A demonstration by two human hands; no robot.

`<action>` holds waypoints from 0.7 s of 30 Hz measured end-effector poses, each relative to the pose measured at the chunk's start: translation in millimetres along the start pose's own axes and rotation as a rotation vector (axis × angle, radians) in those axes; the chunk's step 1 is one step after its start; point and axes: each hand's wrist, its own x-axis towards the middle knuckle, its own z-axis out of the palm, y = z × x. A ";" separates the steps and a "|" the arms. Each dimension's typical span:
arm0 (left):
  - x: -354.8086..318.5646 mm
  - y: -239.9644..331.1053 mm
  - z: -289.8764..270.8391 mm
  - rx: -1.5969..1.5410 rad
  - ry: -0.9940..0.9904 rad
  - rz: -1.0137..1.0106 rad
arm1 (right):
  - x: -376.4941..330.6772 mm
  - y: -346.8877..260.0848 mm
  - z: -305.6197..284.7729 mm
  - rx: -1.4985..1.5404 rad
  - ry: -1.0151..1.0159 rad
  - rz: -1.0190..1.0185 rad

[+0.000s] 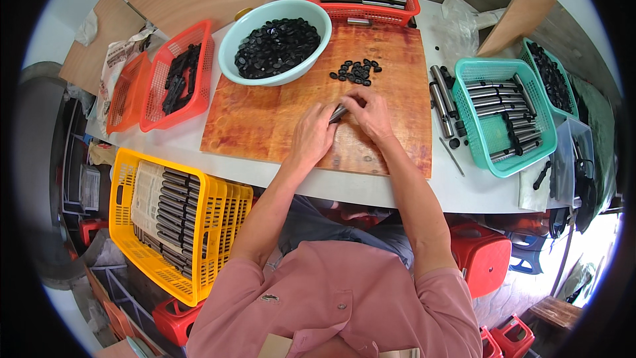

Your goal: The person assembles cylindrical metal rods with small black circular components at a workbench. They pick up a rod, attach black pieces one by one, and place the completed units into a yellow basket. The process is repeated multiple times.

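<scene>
My left hand and right hand grip a metal rod near the board's middle, its long axis slanting toward the far-right corner.

White table, red plastic stools, perhaps bright daylight right.
</scene>
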 end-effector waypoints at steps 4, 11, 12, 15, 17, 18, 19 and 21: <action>1.6 0.9 1.5 0.027 -0.022 -0.005 | 2.9 10.9 1.9 -0.026 -0.070 -0.034; -2.2 -0.9 3.0 0.048 -0.021 0.049 | -0.4 5.9 0.6 -0.038 -0.056 -0.022; -2.5 -0.3 2.4 0.058 -0.026 0.045 | -0.6 5.6 0.5 -0.037 -0.050 -0.024; -3.4 2.5 1.9 0.067 -0.027 0.058 | -1.0 7.0 -0.3 -0.036 -0.041 -0.027; -4.1 3.1 2.8 0.057 -0.017 0.066 | -1.4 7.2 -0.1 -0.037 -0.037 -0.027; -4.6 2.8 3.6 0.048 -0.010 0.067 | -1.6 6.6 0.0 -0.038 -0.033 -0.025; -5.3 2.1 4.2 0.038 -0.003 0.067 | -1.8 6.3 0.2 -0.039 -0.029 -0.024; -4.9 0.2 5.5 0.034 -0.018 0.055 | -1.1 8.4 1.8 -0.040 -0.007 -0.032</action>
